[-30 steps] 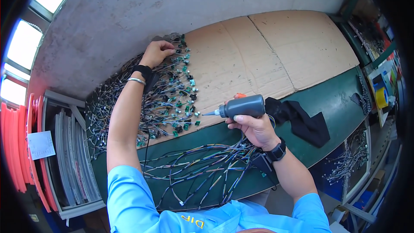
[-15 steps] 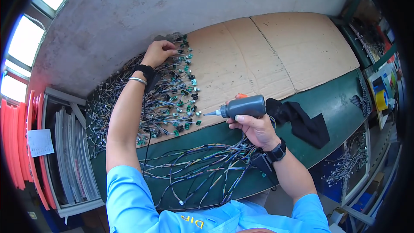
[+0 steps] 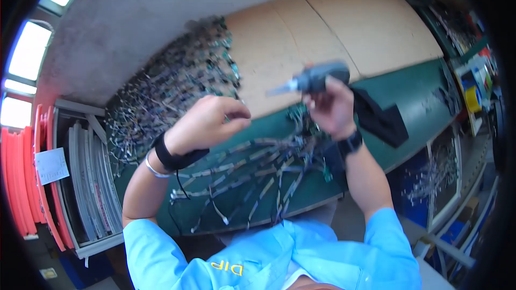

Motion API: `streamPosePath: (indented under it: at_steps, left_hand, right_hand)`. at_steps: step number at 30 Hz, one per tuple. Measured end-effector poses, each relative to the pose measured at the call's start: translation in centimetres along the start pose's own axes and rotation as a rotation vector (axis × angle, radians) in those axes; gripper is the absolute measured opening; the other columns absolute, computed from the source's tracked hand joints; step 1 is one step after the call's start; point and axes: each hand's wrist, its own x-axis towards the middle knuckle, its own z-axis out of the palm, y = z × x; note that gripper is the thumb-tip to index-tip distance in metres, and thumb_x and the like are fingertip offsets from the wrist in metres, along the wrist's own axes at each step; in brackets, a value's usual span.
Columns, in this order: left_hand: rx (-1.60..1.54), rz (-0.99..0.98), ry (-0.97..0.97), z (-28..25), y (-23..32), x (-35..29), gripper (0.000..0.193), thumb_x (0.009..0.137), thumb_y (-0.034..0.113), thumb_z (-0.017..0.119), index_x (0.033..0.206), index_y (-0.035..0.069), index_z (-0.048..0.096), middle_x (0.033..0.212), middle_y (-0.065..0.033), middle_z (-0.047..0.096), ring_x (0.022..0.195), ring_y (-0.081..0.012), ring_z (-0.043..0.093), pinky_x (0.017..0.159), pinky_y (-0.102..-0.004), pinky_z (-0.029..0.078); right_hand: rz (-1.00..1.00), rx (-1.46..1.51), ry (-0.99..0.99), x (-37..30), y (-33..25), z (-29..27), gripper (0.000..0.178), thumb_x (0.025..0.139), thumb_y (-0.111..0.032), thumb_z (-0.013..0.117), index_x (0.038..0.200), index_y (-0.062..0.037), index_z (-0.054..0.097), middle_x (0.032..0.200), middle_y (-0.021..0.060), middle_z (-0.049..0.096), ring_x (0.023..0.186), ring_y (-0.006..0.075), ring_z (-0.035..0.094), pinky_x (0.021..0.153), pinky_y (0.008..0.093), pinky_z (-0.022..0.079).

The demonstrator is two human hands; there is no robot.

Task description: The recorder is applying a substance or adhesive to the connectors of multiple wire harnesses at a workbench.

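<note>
My right hand (image 3: 334,111) grips a dark grey squeeze bottle (image 3: 325,74) with a narrow pointed nozzle. The bottle is held sideways above the cardboard's near edge, its nozzle toward the left; motion smears it. My left hand (image 3: 201,122) is over the green table, its fingers curled, with a gap between thumb and forefinger and nothing visible in it. Beyond it, many thin cables with small green and black connectors (image 3: 177,70) lie spread on the cardboard (image 3: 274,32). A loose bundle of wire harnesses (image 3: 263,169) fans across the table between my forearms.
A crumpled black cloth (image 3: 384,121) lies on the green table (image 3: 411,91) at right. Red panels (image 3: 19,177) and a rack of grey sheets (image 3: 88,182) stand at left. More cables (image 3: 432,177) hang at lower right, near a yellow tape roll (image 3: 473,100).
My left hand has drawn back from the far end of the connector rows toward me. My right hand has lifted the bottle slightly up and to the right. The view has shifted a little.
</note>
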Motion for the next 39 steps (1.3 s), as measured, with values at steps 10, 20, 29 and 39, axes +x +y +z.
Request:
streamPosePath:
  at_steps: [10,20,29,39]
  left_hand:
    - [0.140,0.006,0.453,11.5,1.8,0.7,0.021,0.076,0.020,0.064,0.085,0.001,0.064,0.083,-0.0143,0.064,0.077,-0.0304,0.061,0.069,-0.0375,0.048]
    - [-0.223,-0.187,0.508,12.3,1.1,3.0,0.019,0.080,0.018,0.063,0.087,0.000,0.063,0.070,-0.0086,0.063,0.062,-0.0173,0.061,0.059,-0.0305,0.048]
    - [-0.539,-0.122,0.224,12.6,4.7,4.8,0.021,0.083,0.016,0.061,0.083,-0.005,0.062,0.067,-0.0043,0.061,0.058,-0.0090,0.059,0.054,-0.0228,0.048]
    - [-0.100,-0.414,0.150,12.9,6.7,13.1,0.039,0.073,0.034,0.069,0.062,-0.003,0.064,0.064,-0.0135,0.063,0.062,-0.0176,0.063,0.057,-0.0292,0.051]
  right_hand:
    - [-0.240,0.023,0.139,1.2,-3.6,-3.1,0.038,0.078,-0.033,0.060,0.100,-0.0020,0.057,0.082,0.0087,0.059,0.068,0.0183,0.048,0.057,0.0266,0.039]
    - [-0.271,0.033,0.153,0.4,-3.4,-2.7,0.036,0.077,-0.033,0.059,0.097,-0.0029,0.057,0.078,0.0087,0.057,0.066,0.0189,0.048,0.057,0.0270,0.039]
    - [-0.352,0.153,0.105,0.4,-5.7,-3.4,0.042,0.077,-0.035,0.057,0.098,0.0004,0.055,0.081,0.0105,0.057,0.066,0.0188,0.048,0.056,0.0264,0.040]
    - [-0.404,0.232,0.107,0.1,-7.2,-4.7,0.045,0.076,-0.036,0.055,0.101,0.0019,0.055,0.088,0.0140,0.058,0.067,0.0189,0.049,0.057,0.0249,0.042]
